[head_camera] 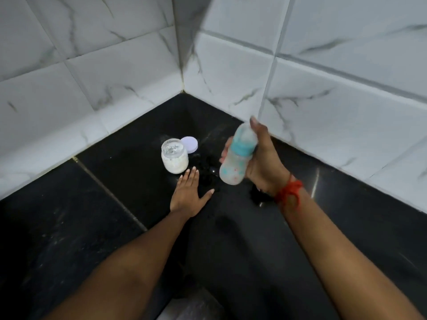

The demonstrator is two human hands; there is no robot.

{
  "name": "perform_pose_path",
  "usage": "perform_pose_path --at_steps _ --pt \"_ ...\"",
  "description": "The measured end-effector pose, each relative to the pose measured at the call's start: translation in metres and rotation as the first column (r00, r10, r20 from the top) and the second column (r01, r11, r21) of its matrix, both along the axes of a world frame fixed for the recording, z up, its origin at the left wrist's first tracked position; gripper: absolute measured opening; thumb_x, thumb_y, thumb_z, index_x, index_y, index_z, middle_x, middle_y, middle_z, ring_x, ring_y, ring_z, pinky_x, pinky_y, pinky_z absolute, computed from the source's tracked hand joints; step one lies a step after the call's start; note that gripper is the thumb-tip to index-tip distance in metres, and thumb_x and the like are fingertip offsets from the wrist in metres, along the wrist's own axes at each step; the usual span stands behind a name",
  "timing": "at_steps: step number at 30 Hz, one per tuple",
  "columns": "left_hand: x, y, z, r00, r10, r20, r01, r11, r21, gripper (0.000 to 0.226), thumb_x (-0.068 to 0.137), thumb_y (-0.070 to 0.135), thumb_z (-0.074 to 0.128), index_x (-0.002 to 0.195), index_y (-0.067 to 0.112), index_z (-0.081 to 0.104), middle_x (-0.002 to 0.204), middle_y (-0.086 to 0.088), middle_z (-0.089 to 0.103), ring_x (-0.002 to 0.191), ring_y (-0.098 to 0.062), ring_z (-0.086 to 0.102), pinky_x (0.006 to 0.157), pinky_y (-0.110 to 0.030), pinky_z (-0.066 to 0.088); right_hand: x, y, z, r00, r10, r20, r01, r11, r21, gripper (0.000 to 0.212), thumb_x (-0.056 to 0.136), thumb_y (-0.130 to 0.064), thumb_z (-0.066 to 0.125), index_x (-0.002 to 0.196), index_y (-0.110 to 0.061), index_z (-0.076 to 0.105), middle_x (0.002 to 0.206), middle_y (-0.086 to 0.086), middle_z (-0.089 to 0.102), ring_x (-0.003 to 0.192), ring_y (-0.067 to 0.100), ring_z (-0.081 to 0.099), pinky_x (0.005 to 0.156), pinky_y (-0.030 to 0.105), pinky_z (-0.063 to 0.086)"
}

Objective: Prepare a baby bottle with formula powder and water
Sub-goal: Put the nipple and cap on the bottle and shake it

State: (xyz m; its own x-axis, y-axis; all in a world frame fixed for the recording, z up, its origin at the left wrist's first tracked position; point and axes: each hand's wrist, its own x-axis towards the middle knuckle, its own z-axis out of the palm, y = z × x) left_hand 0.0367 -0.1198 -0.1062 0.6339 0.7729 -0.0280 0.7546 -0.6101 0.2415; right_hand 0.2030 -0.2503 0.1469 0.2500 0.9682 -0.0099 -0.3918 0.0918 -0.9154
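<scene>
I'm looking into the corner of what seems a home kitchen or bathroom: glossy white marble-veined wall tiles (pixel 231 72) meet a polished black stone bench (pixel 92 204), where an open jar of white powder (pixel 174 159) stands beside its lid (pixel 190 144).

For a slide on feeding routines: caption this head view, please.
Right hand grips a capped baby bottle above the black counter; left hand lies flat beside the open powder jar.

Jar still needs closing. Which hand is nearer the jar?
Left hand, flat on the counter just before the jar. Right hand holds the bottle, farther right.
</scene>
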Motion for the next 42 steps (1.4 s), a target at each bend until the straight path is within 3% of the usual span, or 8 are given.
perform_pose_path --at_steps 4,7,11,21,24,31,35,42 --pt "0.003 0.001 0.001 1.0 0.01 0.002 -0.01 1.0 -0.004 0.1 0.095 0.079 0.02 0.167 0.01 0.009 0.176 -0.004 0.005 0.163 -0.019 0.001 0.132 -0.037 0.001 0.024 -0.018 0.007 0.901 -0.014 -0.433 0.123 0.967 0.224 0.073 0.103 -0.052 0.013 0.09 -0.005 0.067 0.086 0.017 0.065 0.084 0.034 0.062 0.084 0.047 0.053" --pt "0.001 -0.001 0.001 1.0 0.011 -0.009 -0.011 1.0 -0.007 0.098 0.098 0.077 0.025 0.167 0.011 0.007 0.176 -0.004 0.004 0.163 -0.018 0.0 0.132 -0.038 0.001 0.002 -0.014 -0.001 0.993 -0.04 -0.109 0.055 0.988 0.145 0.071 0.092 -0.068 0.039 0.083 -0.004 0.066 0.08 0.017 0.065 0.077 0.033 0.062 0.08 0.044 0.049" --pt "0.003 0.0 0.003 1.0 0.016 0.002 -0.016 1.0 -0.009 0.097 0.099 0.076 0.027 0.167 0.01 0.008 0.176 -0.004 0.004 0.163 -0.018 0.0 0.132 -0.037 0.001 -0.002 -0.011 -0.005 0.933 -0.094 -0.348 0.165 0.97 0.18 0.077 0.087 -0.076 0.034 0.085 -0.004 0.062 0.079 0.015 0.064 0.079 0.033 0.065 0.088 0.046 0.046" --pt "0.0 0.0 0.005 0.998 0.016 0.057 -0.016 1.0 0.001 0.098 0.097 0.076 0.032 0.166 0.009 0.015 0.175 -0.006 0.012 0.162 -0.019 0.007 0.132 -0.035 0.001 -0.013 -0.004 -0.01 0.998 0.009 -0.069 0.0 0.991 0.137 0.081 0.083 -0.07 0.051 0.112 0.005 0.058 0.093 0.019 0.061 0.096 0.036 0.058 0.095 0.047 0.047" --pt "0.003 0.002 0.003 0.998 0.027 0.053 -0.028 0.999 0.02 0.096 0.098 0.076 0.032 0.166 0.01 0.014 0.175 -0.005 0.011 0.162 -0.019 0.005 0.132 -0.035 0.001 -0.002 0.002 -0.01 0.966 0.078 -0.246 -0.011 0.965 0.263 0.081 0.102 -0.052 0.004 0.109 0.005 0.061 0.098 0.025 0.061 0.101 0.04 0.06 0.096 0.053 0.047" --pt "0.0 -0.005 0.008 0.998 0.024 0.065 -0.024 1.0 -0.012 0.098 0.097 0.077 0.032 0.166 0.011 0.013 0.176 -0.005 0.01 0.162 -0.018 0.005 0.132 -0.037 0.003 0.027 0.013 -0.063 0.986 0.104 0.129 -0.121 0.984 0.134 0.086 0.091 -0.062 0.048 0.117 0.02 0.05 0.081 0.013 0.073 0.078 0.026 0.071 0.077 0.027 0.055" --pt "0.005 0.005 0.007 0.996 0.047 0.071 -0.047 0.999 0.007 0.098 0.096 0.078 0.031 0.166 0.011 0.014 0.176 -0.004 0.01 0.162 -0.017 0.004 0.132 -0.036 0.002 -0.003 0.006 -0.037 0.922 0.263 -0.284 -0.192 0.948 0.253 0.058 0.094 -0.057 0.047 0.113 -0.005 0.064 0.105 0.017 0.069 0.103 0.034 0.065 0.104 0.06 0.035" --pt "0.003 -0.005 0.013 0.996 0.048 0.081 -0.045 0.998 -0.039 0.098 0.097 0.078 0.032 0.166 0.011 0.014 0.175 -0.004 0.011 0.162 -0.018 0.005 0.132 -0.037 0.004 -0.006 0.01 -0.009 0.999 -0.003 0.041 -0.01 0.945 0.327 0.035 0.09 -0.047 0.063 0.114 -0.022 0.067 0.111 -0.001 0.071 0.106 0.02 0.066 0.107 0.059 0.035"
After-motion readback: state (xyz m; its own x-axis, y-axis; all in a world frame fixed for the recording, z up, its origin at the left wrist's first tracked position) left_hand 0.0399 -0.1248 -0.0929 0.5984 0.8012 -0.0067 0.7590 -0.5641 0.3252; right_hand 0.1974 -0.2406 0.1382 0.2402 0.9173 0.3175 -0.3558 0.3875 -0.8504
